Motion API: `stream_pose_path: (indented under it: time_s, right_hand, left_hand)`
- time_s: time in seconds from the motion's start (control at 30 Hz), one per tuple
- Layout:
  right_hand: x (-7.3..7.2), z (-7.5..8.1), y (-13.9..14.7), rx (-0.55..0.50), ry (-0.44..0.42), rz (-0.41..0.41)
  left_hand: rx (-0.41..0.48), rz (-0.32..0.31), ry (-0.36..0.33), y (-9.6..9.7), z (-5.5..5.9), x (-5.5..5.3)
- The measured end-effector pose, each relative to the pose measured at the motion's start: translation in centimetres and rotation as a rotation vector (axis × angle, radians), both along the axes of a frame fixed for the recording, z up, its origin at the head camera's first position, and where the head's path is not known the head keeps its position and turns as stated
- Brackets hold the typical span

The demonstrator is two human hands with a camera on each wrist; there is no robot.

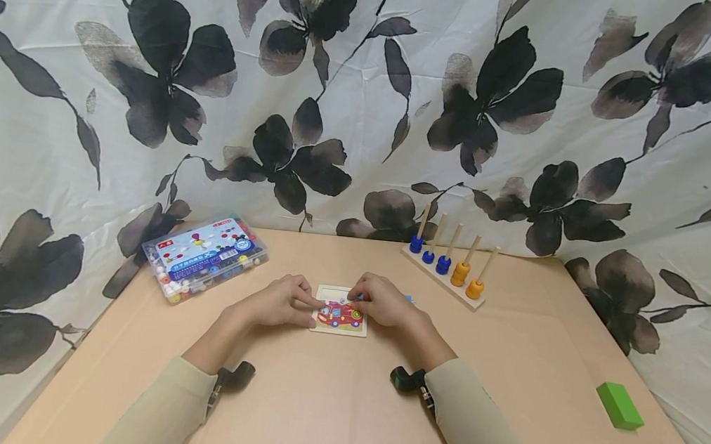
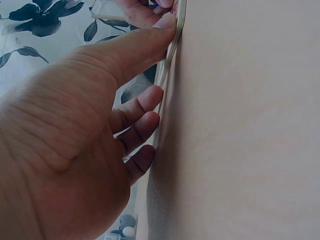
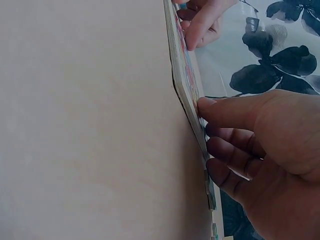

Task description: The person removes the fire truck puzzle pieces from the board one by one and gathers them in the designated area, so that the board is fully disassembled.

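A small jigsaw board [image 1: 338, 331] with a pale frame and a red vehicle picture lies flat on the table between both hands. My left hand [image 1: 282, 302] rests at its left side, index finger stretched over the picture and thumb at the near left corner; in the left wrist view the thumb [image 2: 167, 22] touches the board's edge. At the upper right part of the board, my right hand [image 1: 384, 300] pinches a small, mostly hidden blue puzzle piece [image 1: 359, 297]. Its thumb [image 3: 207, 106] meets the board in the right wrist view. More blue pieces [image 1: 411, 299] lie behind that hand.
A clear plastic case of beads [image 1: 206, 258] with a printed label stands at the back left. At the back right is a wooden peg stand [image 1: 446, 278] with blue and orange beads. A green block [image 1: 620, 406] lies near the right edge. A floral cloth [image 1: 366, 96] hangs behind.
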State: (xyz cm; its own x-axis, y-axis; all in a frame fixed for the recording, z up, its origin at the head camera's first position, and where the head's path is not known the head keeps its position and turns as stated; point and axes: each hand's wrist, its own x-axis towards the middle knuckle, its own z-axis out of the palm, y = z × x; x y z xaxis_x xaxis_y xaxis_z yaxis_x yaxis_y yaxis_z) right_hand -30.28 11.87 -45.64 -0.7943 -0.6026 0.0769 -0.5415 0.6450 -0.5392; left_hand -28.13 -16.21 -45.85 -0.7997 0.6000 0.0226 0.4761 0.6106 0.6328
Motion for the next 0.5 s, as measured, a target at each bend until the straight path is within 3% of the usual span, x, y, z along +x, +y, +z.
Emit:
stream_pose_path:
  time_s: [0.2, 0.5]
  right_hand:
    - [0.11, 0.13, -0.16, 0.016, 0.013, -0.003]
    - [0.11, 0.09, -0.31, 0.034, 0.021, -0.009]
  left_hand:
    - [0.003, -0.012, 0.032, -0.01, 0.03, -0.02]
    - [0.002, -0.007, 0.012, 0.01, 0.19, 0.07]
